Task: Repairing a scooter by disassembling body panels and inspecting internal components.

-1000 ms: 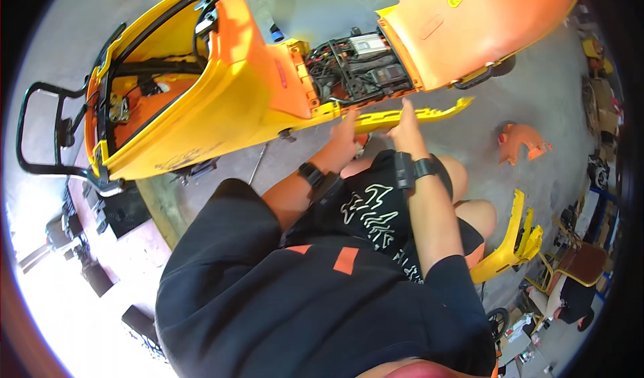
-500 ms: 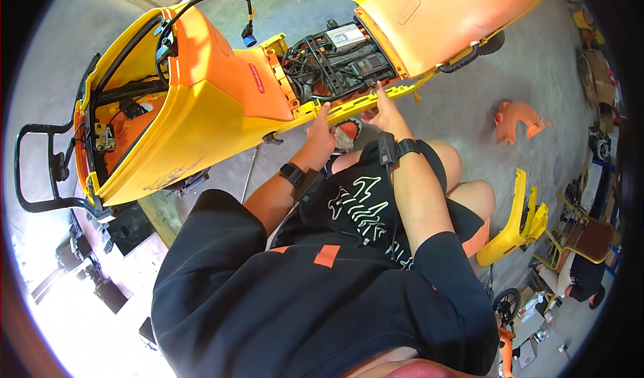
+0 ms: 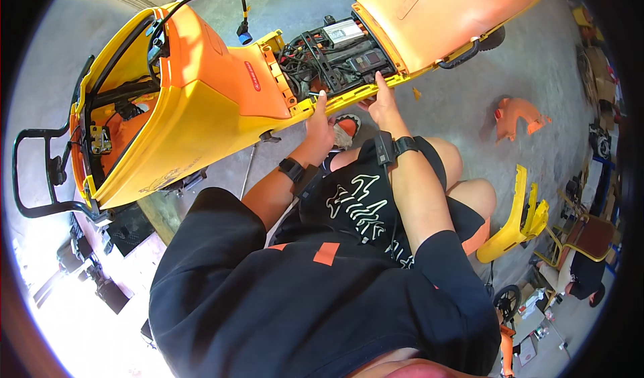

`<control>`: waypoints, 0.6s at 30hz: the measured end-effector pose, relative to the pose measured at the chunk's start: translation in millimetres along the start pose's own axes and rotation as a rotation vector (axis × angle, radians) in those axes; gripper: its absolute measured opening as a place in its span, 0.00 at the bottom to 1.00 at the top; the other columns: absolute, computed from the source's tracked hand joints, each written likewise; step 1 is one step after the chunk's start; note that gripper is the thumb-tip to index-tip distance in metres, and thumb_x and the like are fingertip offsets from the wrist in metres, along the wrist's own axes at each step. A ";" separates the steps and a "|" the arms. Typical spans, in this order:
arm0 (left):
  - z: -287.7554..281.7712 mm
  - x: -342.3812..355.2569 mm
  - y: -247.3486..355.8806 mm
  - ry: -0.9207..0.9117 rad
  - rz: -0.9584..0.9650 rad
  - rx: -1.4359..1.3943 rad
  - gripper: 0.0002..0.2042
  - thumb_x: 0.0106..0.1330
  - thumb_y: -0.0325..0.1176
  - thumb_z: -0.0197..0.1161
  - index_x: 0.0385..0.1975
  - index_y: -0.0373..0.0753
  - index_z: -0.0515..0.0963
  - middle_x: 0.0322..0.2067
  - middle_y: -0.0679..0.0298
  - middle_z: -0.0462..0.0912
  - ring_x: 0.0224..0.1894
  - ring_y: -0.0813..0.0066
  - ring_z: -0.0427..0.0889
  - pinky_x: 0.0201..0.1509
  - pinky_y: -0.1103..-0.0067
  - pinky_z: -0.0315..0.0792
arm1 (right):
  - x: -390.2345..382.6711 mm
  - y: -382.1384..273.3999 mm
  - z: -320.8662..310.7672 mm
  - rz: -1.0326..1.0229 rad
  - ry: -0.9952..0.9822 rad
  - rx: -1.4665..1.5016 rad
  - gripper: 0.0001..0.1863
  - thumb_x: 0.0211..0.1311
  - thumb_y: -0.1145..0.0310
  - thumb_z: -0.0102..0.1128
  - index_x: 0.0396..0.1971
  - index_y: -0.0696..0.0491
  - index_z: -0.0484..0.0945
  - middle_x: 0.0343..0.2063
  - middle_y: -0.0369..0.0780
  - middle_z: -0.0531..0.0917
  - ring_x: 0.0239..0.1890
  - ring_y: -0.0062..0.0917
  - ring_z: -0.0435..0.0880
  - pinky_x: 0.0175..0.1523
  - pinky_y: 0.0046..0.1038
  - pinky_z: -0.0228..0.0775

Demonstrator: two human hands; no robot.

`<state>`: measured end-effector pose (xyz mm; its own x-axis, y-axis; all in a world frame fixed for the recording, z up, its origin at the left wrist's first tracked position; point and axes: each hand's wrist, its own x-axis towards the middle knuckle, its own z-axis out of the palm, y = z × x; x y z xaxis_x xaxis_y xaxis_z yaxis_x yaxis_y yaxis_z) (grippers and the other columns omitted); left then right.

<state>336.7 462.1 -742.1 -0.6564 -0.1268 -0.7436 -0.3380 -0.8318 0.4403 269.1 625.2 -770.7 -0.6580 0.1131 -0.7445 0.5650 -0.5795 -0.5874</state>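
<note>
An orange and yellow scooter body [image 3: 221, 99] lies across the upper part of the view, its middle bay [image 3: 339, 56] uncovered to show black cables and boxes. Along the bay's near edge runs a narrow yellow trim strip [image 3: 350, 97]. My left hand [image 3: 319, 128] is closed on the strip's left part, thumb on top. My right hand [image 3: 384, 106] grips farther right, its thumb pressed by the bay's edge. The fingers of both hands are partly hidden underneath.
An orange curved panel [image 3: 520, 118] and a yellow panel [image 3: 513, 227] lie on the floor at right. Beyond them stands a brown-seated chair [image 3: 589, 234], with a person near it and clutter along the wall. A black tube frame [image 3: 43, 170] juts out at far left.
The yellow strip's right end has moved in closer to the scooter body. My right thumb has risen slightly, and my left hand has turned a little with its thumb upward.
</note>
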 end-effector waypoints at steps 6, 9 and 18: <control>3.9 9.1 -1.1 0.097 -0.044 -0.012 0.13 0.60 0.44 0.69 0.38 0.49 0.74 0.36 0.73 0.76 0.37 0.81 0.72 0.39 0.81 0.65 | -14.9 -1.1 15.8 -0.086 0.140 -0.045 0.26 0.55 0.46 0.64 0.50 0.31 0.63 0.42 0.34 0.75 0.39 0.28 0.75 0.41 0.36 0.64; -7.5 17.6 -4.3 0.005 -0.068 -0.050 0.13 0.61 0.44 0.67 0.40 0.48 0.74 0.38 0.71 0.76 0.40 0.80 0.73 0.43 0.80 0.67 | -13.6 -1.9 16.7 -0.122 0.133 -0.066 0.26 0.54 0.47 0.66 0.50 0.30 0.64 0.40 0.31 0.75 0.36 0.25 0.73 0.36 0.33 0.62; -14.2 2.0 -4.4 -0.014 0.046 0.047 0.15 0.63 0.41 0.65 0.45 0.45 0.72 0.42 0.69 0.75 0.44 0.78 0.74 0.48 0.77 0.69 | -12.7 -1.9 12.4 -0.039 0.147 -0.159 0.34 0.53 0.40 0.64 0.56 0.34 0.58 0.40 0.35 0.74 0.35 0.27 0.74 0.35 0.32 0.64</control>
<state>346.5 457.8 -752.7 -0.6815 -0.1560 -0.7150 -0.3385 -0.7990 0.4969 270.2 614.9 -756.1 -0.6074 0.2563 -0.7519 0.6198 -0.4392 -0.6503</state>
